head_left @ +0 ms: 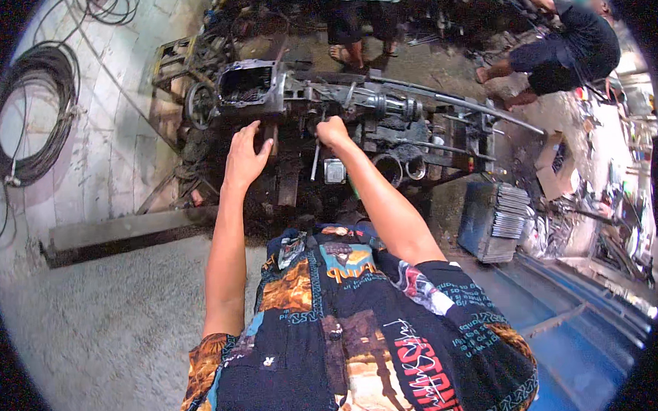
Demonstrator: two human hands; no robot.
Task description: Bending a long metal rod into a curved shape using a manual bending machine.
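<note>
A long greasy metal machine assembly [346, 94] lies across in front of me, with an open box-shaped housing [229, 100] at its left end. At its near side, my right hand [332, 132] is closed around a thin metal rod [315, 163] that points down toward me. What the rod's upper end meets is hidden by the fist and the dark parts. My left hand [247, 158] hangs open just below the housing, fingers apart and holding nothing. Close to the rod's lower end is a small square metal part [334, 171].
A coil of black cable [28, 116] hangs on the left wall, above a long beam [128, 232]. One person [572, 48] crouches at the far right, another stands behind the machine. A finned block [495, 220] and a blue metal surface [570, 342] lie to my right.
</note>
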